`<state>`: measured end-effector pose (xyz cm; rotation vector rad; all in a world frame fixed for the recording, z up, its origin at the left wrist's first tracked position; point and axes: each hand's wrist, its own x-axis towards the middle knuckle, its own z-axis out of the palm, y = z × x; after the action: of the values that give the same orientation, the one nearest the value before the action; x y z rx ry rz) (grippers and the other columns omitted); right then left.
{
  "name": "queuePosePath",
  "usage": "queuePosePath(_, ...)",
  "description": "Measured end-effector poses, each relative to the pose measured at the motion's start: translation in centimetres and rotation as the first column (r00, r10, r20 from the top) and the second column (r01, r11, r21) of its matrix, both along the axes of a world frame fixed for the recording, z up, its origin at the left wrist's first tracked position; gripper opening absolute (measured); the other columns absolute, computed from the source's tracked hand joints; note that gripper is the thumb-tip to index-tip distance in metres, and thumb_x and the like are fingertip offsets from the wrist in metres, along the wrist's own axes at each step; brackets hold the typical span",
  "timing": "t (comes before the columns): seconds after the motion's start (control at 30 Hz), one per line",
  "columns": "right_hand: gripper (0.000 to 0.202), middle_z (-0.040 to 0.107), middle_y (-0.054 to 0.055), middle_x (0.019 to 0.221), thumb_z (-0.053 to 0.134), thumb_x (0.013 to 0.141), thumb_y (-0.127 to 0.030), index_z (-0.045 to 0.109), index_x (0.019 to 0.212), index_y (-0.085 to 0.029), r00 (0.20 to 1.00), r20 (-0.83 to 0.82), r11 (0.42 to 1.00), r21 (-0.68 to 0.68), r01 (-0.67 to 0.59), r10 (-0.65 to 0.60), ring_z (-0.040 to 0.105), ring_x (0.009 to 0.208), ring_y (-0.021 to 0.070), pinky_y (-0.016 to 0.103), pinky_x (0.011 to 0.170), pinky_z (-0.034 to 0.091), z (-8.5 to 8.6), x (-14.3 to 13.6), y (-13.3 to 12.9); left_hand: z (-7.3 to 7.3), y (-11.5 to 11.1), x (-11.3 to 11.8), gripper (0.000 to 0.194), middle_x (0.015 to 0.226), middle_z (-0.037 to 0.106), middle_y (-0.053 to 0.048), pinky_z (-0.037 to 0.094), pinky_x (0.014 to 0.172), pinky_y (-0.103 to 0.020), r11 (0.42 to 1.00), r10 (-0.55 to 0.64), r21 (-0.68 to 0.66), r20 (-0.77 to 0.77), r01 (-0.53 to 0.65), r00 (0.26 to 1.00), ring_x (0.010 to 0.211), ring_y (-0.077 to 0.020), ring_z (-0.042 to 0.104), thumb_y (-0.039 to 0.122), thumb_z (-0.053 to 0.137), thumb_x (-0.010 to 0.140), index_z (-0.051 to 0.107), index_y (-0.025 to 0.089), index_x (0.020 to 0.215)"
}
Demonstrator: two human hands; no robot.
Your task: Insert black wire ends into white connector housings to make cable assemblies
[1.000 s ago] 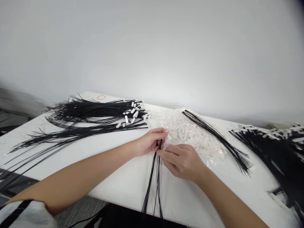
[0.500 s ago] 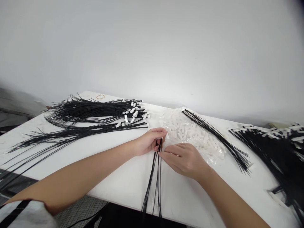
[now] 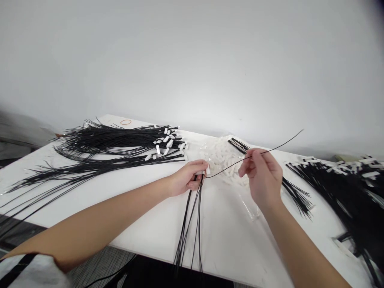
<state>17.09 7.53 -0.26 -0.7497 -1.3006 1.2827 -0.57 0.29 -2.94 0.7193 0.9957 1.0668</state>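
My left hand (image 3: 186, 177) is closed near the table's middle, pinching a bunch of black cables (image 3: 186, 226) and small white connectors (image 3: 207, 168). The cables' long ends hang down past the table's front edge. To the right, my right hand (image 3: 265, 178) is raised with thumb and fingers closed on one thin black cable (image 3: 285, 143). That cable runs from beside the left fingers, through the right fingertips, to a free end at the upper right. A clear bag of white connectors (image 3: 220, 154) lies just behind both hands.
A large pile of black cables with white connectors (image 3: 120, 138) lies at the back left, with looser cables (image 3: 90, 170) before it. A short bundle of cables (image 3: 295, 194) lies across the bag. Another big pile (image 3: 351, 200) covers the right side. The wall (image 3: 192, 60) stands behind.
My right hand has moved up and right, away from the left hand, drawing one cable out with it. The left hand stays nearly in place, and the hanging cables have shifted slightly left.
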Motion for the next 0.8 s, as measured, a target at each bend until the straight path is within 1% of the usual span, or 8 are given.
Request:
queuePosePath(0.13, 0.02, 0.049, -0.003, 0.064, 0.051, 0.079, -0.035, 0.053, 0.075, -0.015, 0.963, -0.172, 0.973, -0.138, 0.186, -0.209, 0.051, 0.05, 0.0062, 0.023, 0.052, 0.048, 0.6, 1.2, 2.5, 0.0, -0.1, 0.1, 0.024, 0.057, 0.037, 0.006, 0.009, 0.034, -0.017, 1.0, -0.008, 0.022, -0.01, 0.008, 1.0, 0.032, 0.0011, 0.02, 0.039, 0.052, 0.076, 0.042, 0.018, 0.075)
queuePosePath(0.23, 0.017, 0.046, -0.004, 0.065, 0.049, 0.08, -0.031, 0.054, 0.079, -0.015, 0.918, -0.263, 0.936, -0.271, 0.226, -0.297, 0.05, 0.054, 0.0047, 0.025, 0.061, 0.051, 0.7, 2.8, 4.1, 0.0, -0.1, 0.2, 0.025, 0.056, 0.037, 0.007, 0.011, 0.034, -0.017, 0.999, 0.004, 0.048, -0.023, -0.003, 1.0, 0.031, 0.001, 0.021, 0.042, 0.05, 0.078, 0.042, 0.018, 0.075)
queuePosePath(0.3, 0.017, 0.044, -0.005, 0.066, 0.05, 0.079, -0.029, 0.056, 0.086, -0.015, 0.908, -0.276, 0.921, -0.317, 0.224, -0.316, 0.046, 0.05, 0.002, 0.02, 0.054, 0.048, 0.8, 3.7, 4.8, 0.0, -0.1, 0.3, 0.026, 0.058, 0.039, 0.007, 0.011, 0.034, -0.017, 0.998, 0.009, 0.061, -0.031, -0.007, 0.999, 0.03, 0.0014, 0.022, 0.043, 0.049, 0.078, 0.042, 0.018, 0.075)
queuePosePath(0.37, 0.021, 0.044, -0.006, 0.065, 0.054, 0.076, -0.027, 0.056, 0.095, -0.017, 0.921, -0.233, 0.923, -0.304, 0.237, -0.313, 0.039, 0.043, 0.0003, 0.016, 0.042, 0.038, 0.7, 4.2, 5.1, 0.0, -0.1, 0.2, 0.026, 0.066, 0.045, 0.006, 0.011, 0.034, -0.017, 0.997, 0.009, 0.077, -0.042, -0.006, 0.999, 0.03, 0.002, 0.024, 0.043, 0.049, 0.079, 0.043, 0.018, 0.077)
queuePosePath(0.5, 0.033, 0.049, -0.006, 0.064, 0.055, 0.073, -0.029, 0.052, 0.106, -0.025, 0.973, -0.046, 0.962, -0.172, 0.214, -0.225, 0.033, 0.035, 0.0016, 0.017, 0.033, 0.025, 0.5, 3.8, 4.7, 0.1, -0.2, 0.1, 0.025, 0.087, 0.055, 0.001, 0.011, 0.033, -0.018, 0.991, -0.009, 0.129, -0.088, 0.021, 0.996, 0.03, 0.0029, 0.029, 0.042, 0.044, 0.081, 0.045, 0.017, 0.081)
queuePosePath(0.6, 0.021, 0.054, -0.002, 0.067, 0.052, 0.073, -0.029, 0.059, 0.091, -0.021, 0.977, 0.127, 0.982, -0.05, 0.181, -0.173, 0.033, 0.035, 0.0015, 0.017, 0.033, 0.022, 0.1, 2.8, 3.6, 0.2, -0.3, 0.1, 0.024, 0.092, 0.057, -0.002, 0.011, 0.032, -0.018, 0.988, -0.023, 0.15, -0.107, 0.039, 0.994, 0.029, 0.0033, 0.029, 0.04, 0.043, 0.082, 0.046, 0.016, 0.082)
queuePosePath(0.7, 0.018, 0.057, 0.0, 0.07, 0.055, 0.073, -0.03, 0.064, 0.084, -0.019, 0.917, 0.357, 0.981, 0.133, 0.139, -0.178, 0.033, 0.04, 0.0015, 0.017, 0.035, 0.025, -0.1, 2.1, 2.3, 0.2, -0.3, 0.1, 0.023, 0.088, 0.055, -0.001, 0.011, 0.032, -0.018, 0.987, -0.018, 0.156, -0.11, 0.035, 0.994, 0.029, 0.0032, 0.031, 0.039, 0.044, 0.082, 0.046, 0.016, 0.082)
queuePosePath(0.8, 0.015, 0.057, 0.0, 0.068, 0.057, 0.074, -0.031, 0.066, 0.079, -0.02, 0.812, 0.556, 0.928, 0.369, -0.047, -0.18, 0.037, 0.047, 0.0035, 0.019, 0.043, 0.032, 0.0, 1.5, 1.0, 0.4, -0.2, 0.2, 0.024, 0.084, 0.052, 0.001, 0.011, 0.033, -0.017, 0.987, -0.021, 0.157, -0.105, 0.038, 0.994, 0.03, 0.0033, 0.031, 0.04, 0.045, 0.082, 0.047, 0.016, 0.081)
